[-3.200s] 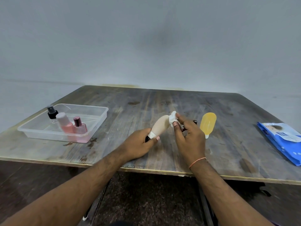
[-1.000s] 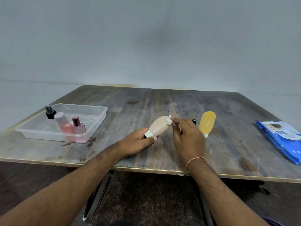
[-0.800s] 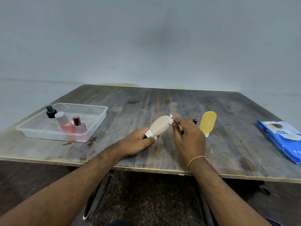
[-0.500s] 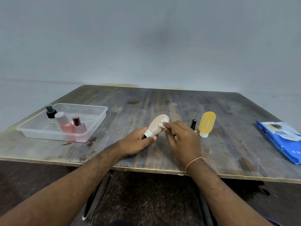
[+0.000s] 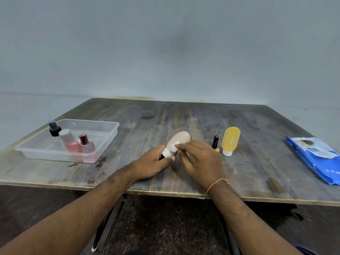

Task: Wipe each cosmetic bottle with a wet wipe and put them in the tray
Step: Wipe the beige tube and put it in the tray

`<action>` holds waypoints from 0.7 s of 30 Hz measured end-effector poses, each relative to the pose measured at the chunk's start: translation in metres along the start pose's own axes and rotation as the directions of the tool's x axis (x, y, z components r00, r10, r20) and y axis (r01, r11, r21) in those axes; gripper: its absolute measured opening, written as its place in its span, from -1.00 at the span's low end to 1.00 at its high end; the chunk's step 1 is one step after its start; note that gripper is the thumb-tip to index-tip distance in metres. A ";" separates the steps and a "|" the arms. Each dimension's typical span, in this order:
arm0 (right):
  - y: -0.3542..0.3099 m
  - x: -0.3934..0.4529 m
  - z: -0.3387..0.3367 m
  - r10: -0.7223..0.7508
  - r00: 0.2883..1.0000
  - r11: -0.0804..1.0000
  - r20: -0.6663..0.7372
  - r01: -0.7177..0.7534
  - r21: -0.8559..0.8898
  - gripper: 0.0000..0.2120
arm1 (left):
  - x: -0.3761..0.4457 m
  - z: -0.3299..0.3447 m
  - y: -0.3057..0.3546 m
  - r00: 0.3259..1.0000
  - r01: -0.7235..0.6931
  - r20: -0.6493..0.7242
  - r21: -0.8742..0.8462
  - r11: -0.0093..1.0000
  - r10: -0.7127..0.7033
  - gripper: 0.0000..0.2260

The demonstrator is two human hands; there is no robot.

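My left hand (image 5: 152,163) grips the cap end of a beige squeeze bottle (image 5: 181,138), which tilts up and away over the table. My right hand (image 5: 199,161) pinches a small white wet wipe (image 5: 173,145) against the bottle's lower body, near the cap. A yellow bottle (image 5: 230,139) stands cap-down to the right, with a small black-capped nail polish (image 5: 215,142) beside it. The clear plastic tray (image 5: 103,142) at the left holds a black-topped spray bottle (image 5: 54,128), a pink bottle (image 5: 69,141) and a pink perfume bottle (image 5: 85,145).
A blue pack of wet wipes (image 5: 316,155) lies near the table's right edge. The worn wooden table (image 5: 165,118) ends close in front of me, with dark floor below. A grey wall stands behind it.
My right hand slid the wipe from the bottle's far rounded tip down toward the cap end. The left hand kept its hold on the cap.
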State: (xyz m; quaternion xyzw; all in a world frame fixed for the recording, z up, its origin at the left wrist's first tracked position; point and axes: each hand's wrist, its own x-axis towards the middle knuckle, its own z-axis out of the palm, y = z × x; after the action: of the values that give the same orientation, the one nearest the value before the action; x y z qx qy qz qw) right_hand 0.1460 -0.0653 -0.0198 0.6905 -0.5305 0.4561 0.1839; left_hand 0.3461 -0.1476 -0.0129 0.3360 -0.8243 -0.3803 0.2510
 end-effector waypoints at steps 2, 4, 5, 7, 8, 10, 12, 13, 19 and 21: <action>0.000 0.001 -0.002 0.068 0.996 0.997 -0.060 -0.070 -0.031 -0.79 | -0.001 0.001 0.001 1.000 -0.008 0.003 0.050 0.999 0.008 -0.52; 0.002 0.002 -0.002 0.122 0.988 0.991 -0.089 -0.126 -0.043 -0.81 | -0.001 0.001 0.002 1.000 -0.007 0.008 0.080 0.997 0.006 -0.55; 0.003 0.002 -0.002 0.142 0.985 0.988 -0.099 -0.148 -0.048 -0.81 | -0.001 0.002 0.002 1.000 -0.011 0.012 0.092 0.996 0.010 -0.60; 0.004 0.003 -0.001 0.173 0.978 0.982 -0.121 -0.181 -0.062 -0.81 | 0.000 0.003 0.001 1.000 -0.025 0.018 0.118 0.993 0.023 -0.70; 0.003 0.003 -0.001 0.184 0.974 0.978 -0.135 -0.195 -0.068 -0.81 | 0.001 0.003 0.000 0.999 -0.029 0.021 0.133 0.991 0.027 -0.76; 0.002 0.003 -0.001 0.216 0.961 0.969 -0.173 -0.232 -0.082 -0.81 | 0.001 0.003 0.000 0.999 -0.033 0.027 0.162 0.986 0.029 -0.83; 0.004 0.004 -0.002 0.264 0.943 0.955 -0.203 -0.285 -0.086 -0.80 | 0.001 0.004 -0.001 0.999 -0.041 0.024 0.216 0.976 0.037 -0.76; 0.005 0.004 -0.002 0.282 0.936 0.948 -0.209 -0.305 -0.087 -0.80 | 0.001 0.005 -0.001 0.999 -0.049 0.016 0.257 0.965 0.046 -0.72; 0.005 0.004 -0.002 0.255 0.951 0.959 -0.173 -0.272 -0.084 -0.81 | -0.005 0.011 -0.002 0.970 -0.133 -0.142 0.375 0.918 0.198 -0.67; 0.005 0.003 -0.002 0.235 0.959 0.968 -0.158 -0.246 -0.051 -0.80 | -0.008 0.013 0.000 0.940 -0.152 -0.222 0.413 0.898 0.261 -0.70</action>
State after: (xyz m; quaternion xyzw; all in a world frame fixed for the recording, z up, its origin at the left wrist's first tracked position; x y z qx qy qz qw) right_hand 0.1411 -0.0673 -0.0171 0.5775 -0.6107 0.5071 0.1909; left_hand 0.3430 -0.1356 -0.0221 0.3380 -0.8722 -0.1302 0.3288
